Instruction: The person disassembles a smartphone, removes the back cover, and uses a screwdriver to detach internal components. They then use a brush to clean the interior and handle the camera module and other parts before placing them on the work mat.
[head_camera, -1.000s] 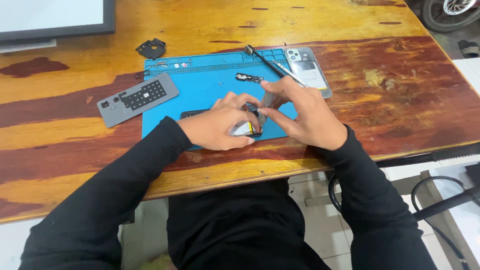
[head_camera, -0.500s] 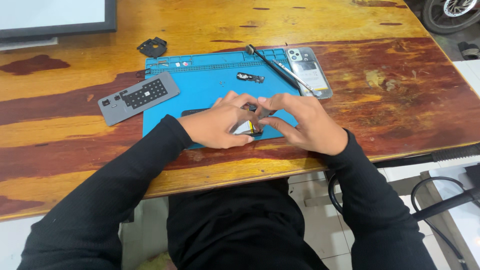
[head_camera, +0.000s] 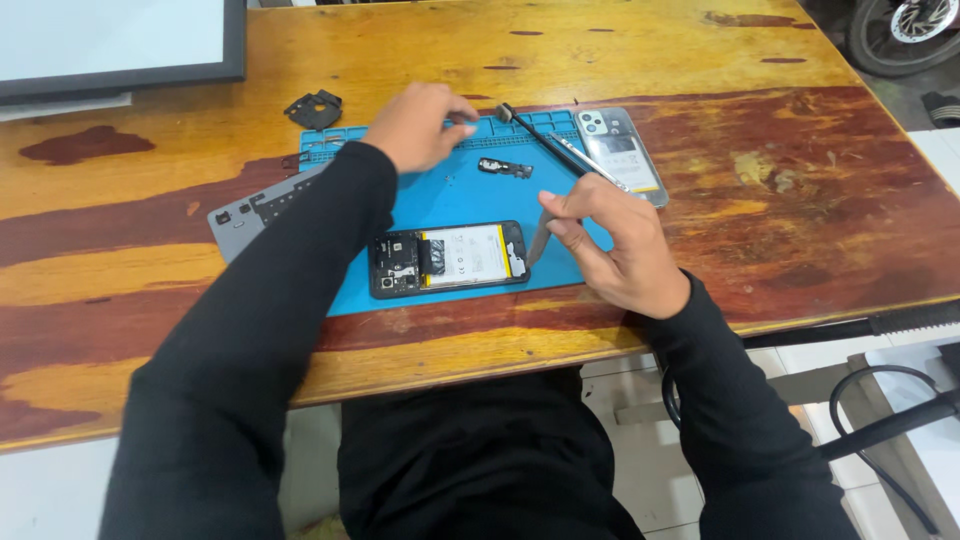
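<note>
Mid-repair on the opened phone (head_camera: 448, 259); right hand (head_camera: 610, 250) pinches a thin pry tool (head_camera: 538, 238); left hand (head_camera: 420, 125), fingers curled, reaches the mat's (head_camera: 450, 190) top edge.

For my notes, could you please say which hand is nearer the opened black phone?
Right hand, holding tweezers just off the opened black phone; left hand is farther up the mat.

The opened smartphone (head_camera: 448, 259) lies flat, back cover off, lengthwise along the near edge of the blue repair mat (head_camera: 450, 195), its white battery with a yellow strip and dark circuit board exposed. Just right of it, thin metal tweezers (head_camera: 540, 236) are pinched upright, tips down toward the mat. A small black phone part (head_camera: 505, 168) lies near the mat's far edge, by its tray slots.
</note>
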